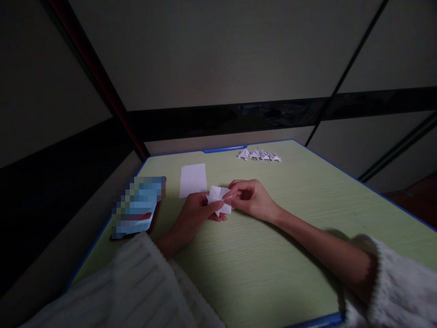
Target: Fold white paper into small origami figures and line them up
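A small piece of folded white paper (215, 193) is held between both hands just above the table, its creased flaps standing out like points. My left hand (196, 208) grips its left and lower side, thumb on top and fingers underneath. From the right, my right hand (254, 198) pinches the paper near its middle with thumb and forefinger. Behind my left hand lies a flat stack of white paper squares (193, 178). Several folded paper figures (259, 155) stand in a tight row toward the back of the table.
The pale green table (300, 196) has a blue edge. At its left lies a tablet or phone (138, 207) in a dark red case, its screen blurred out. A panelled cabinet front (221, 54) rises close behind the table.
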`<move>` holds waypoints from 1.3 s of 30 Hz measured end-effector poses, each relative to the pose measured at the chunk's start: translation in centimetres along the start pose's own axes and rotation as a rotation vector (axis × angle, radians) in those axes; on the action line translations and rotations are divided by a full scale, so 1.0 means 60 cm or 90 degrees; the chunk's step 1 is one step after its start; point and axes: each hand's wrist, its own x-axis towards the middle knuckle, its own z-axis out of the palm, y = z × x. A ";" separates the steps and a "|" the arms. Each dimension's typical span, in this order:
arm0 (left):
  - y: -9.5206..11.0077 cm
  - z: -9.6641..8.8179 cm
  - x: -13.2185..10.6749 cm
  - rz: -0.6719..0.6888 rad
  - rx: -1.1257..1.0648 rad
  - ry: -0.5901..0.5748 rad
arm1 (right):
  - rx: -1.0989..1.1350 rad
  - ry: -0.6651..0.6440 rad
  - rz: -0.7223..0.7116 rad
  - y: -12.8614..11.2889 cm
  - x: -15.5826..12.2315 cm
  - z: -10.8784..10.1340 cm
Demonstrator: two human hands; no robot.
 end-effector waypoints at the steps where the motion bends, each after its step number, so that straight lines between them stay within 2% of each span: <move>1: 0.002 0.001 -0.001 -0.004 0.004 0.011 | -0.007 0.008 0.005 0.000 -0.001 0.002; 5: 0.004 0.003 -0.001 -0.009 -0.012 0.039 | -0.013 0.033 0.039 -0.003 -0.002 0.007; 9: 0.002 0.001 0.001 0.003 -0.033 0.017 | 0.044 0.054 0.079 -0.004 0.000 0.005; 13: 0.005 0.000 0.000 0.031 0.020 0.001 | 0.131 0.080 0.128 -0.003 0.002 0.004; 20: 0.004 -0.002 0.002 0.058 0.068 -0.003 | 0.218 0.052 0.183 -0.005 0.001 -0.001; 29: 0.004 -0.001 0.001 0.046 0.036 0.000 | 0.210 0.037 0.165 -0.004 0.003 -0.004; 39: -0.001 -0.004 0.002 0.032 -0.043 -0.013 | 0.056 0.052 0.009 -0.002 0.003 0.000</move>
